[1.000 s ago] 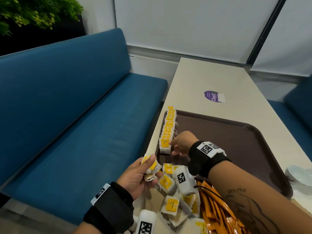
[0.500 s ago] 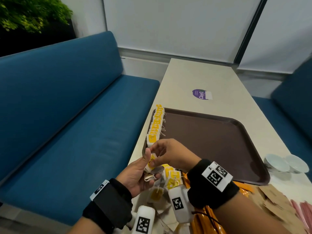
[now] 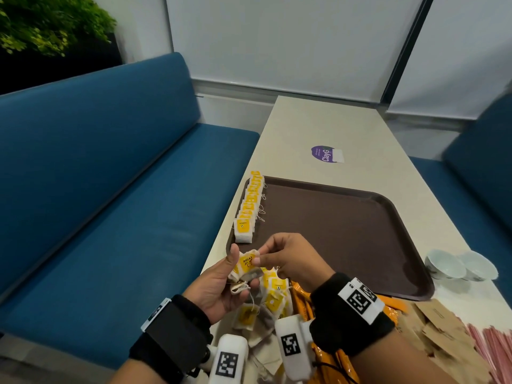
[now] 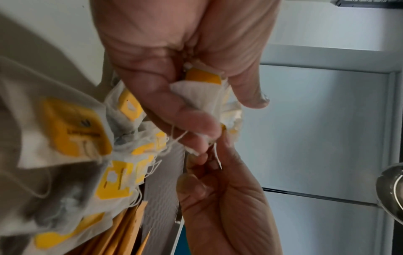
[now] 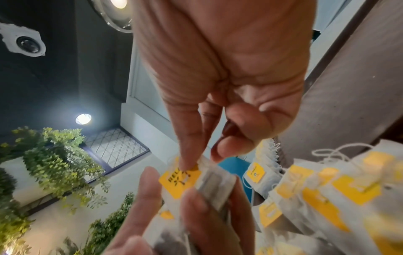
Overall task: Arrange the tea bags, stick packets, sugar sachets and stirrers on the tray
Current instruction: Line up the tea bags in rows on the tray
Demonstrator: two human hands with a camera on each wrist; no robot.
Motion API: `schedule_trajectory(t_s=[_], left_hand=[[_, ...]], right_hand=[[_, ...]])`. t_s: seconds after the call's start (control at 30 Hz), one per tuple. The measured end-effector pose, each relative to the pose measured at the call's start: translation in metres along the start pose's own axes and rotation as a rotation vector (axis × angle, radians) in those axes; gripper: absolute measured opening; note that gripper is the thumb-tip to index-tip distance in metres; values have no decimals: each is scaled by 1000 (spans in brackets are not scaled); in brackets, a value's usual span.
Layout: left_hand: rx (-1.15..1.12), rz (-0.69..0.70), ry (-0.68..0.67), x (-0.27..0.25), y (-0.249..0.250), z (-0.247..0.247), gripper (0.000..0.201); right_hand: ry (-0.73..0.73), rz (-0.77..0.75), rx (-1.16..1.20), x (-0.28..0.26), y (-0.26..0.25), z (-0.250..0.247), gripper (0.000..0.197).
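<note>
A brown tray (image 3: 346, 234) lies on the pale table. Along its left edge stands a row of white tea bags with yellow tags (image 3: 249, 206). Just in front of the tray's near left corner, my left hand (image 3: 221, 284) holds a small bunch of tea bags (image 3: 245, 268) between thumb and fingers. My right hand (image 3: 288, 259) pinches the top tea bag (image 5: 183, 179) of that bunch by its yellow tag. In the left wrist view the held tea bags (image 4: 202, 96) show between the curled fingers.
A loose pile of tea bags (image 3: 273, 300) lies below the hands, with orange stick packets (image 3: 302, 303) beside it. Brown sachets (image 3: 440, 328) and pink stirrers (image 3: 496, 347) lie at the right. Two white bowls (image 3: 460, 267) stand by the tray's right corner. A blue bench (image 3: 110, 217) runs along the left.
My right hand has drawn back from the row on the tray to the bunch in my left hand and now pinches its top tea bag. The view has swung right.
</note>
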State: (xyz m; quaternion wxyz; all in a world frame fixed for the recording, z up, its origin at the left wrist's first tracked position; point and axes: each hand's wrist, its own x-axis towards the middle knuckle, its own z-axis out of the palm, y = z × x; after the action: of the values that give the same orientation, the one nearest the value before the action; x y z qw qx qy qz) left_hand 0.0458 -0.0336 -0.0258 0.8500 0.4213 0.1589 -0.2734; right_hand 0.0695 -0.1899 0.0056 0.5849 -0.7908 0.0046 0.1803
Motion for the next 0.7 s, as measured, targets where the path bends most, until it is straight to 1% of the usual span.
schedule_trajectory(t_s=[0.13,0.27,0.33,0.4,0.5,0.6,0.7], left_hand=[[-25,-9,7,0,2,-5,36],[-40,-13,60,4,6,-13,35],[-54,-15,78,5,8,-18,37],[-66,-15,93,6,10,-21,37],[-71,-20,93,7,15,-26,36],[-61,-27,76,7,19,-30,39],[-44,-20,59,6,24,-33,42]], right_hand=[[38,-30,153,1,-4,-6,14],[117,-26,193,10,-12,-7,15],[161,17,122,22,-15,-5,14],[173,79,31,37,-16,-3,13],[137,194,-30,64,-18,4,17],[93,239,-220,87,-15,10,24],[69,300,-290,99,-10,16,26]])
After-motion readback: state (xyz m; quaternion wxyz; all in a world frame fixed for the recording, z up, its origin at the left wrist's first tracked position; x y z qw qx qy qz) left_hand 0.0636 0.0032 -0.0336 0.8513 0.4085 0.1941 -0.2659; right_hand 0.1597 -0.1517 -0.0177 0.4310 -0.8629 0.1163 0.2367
